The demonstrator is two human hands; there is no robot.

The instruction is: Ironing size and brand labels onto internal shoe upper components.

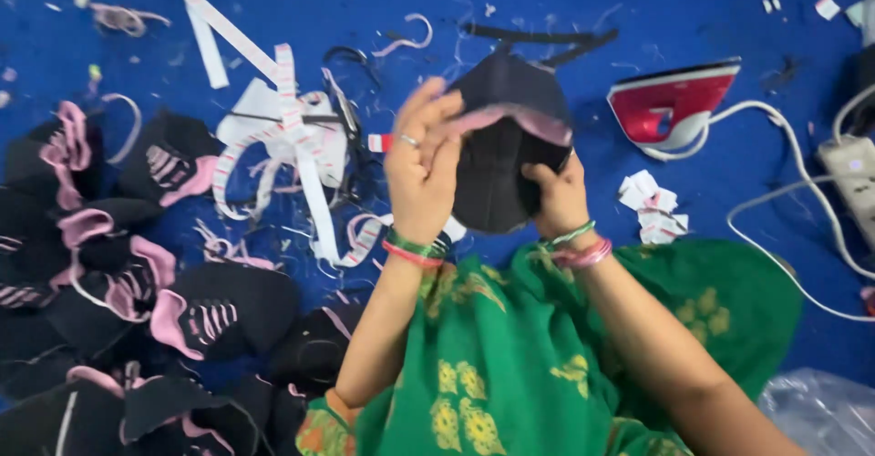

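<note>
Both my hands hold up a black fabric piece with a pink lining edge [506, 137] over a blue cloth surface [565, 0]. My left hand [421, 169] grips its left side, fingers curled over the pink rim, a ring on one finger. My right hand [558, 196] pinches its lower right edge. Both wrists wear green and pink bangles. My lap is covered by green fabric with yellow flowers [538, 356].
A pile of several black-and-pink fabric pieces [137, 301] lies at the left. White tape strips and scissors [301, 137] sit left of my hands. A red-and-white iron [674, 105], its white cord, paper scraps [652, 205] and a power strip [852, 178] are at the right.
</note>
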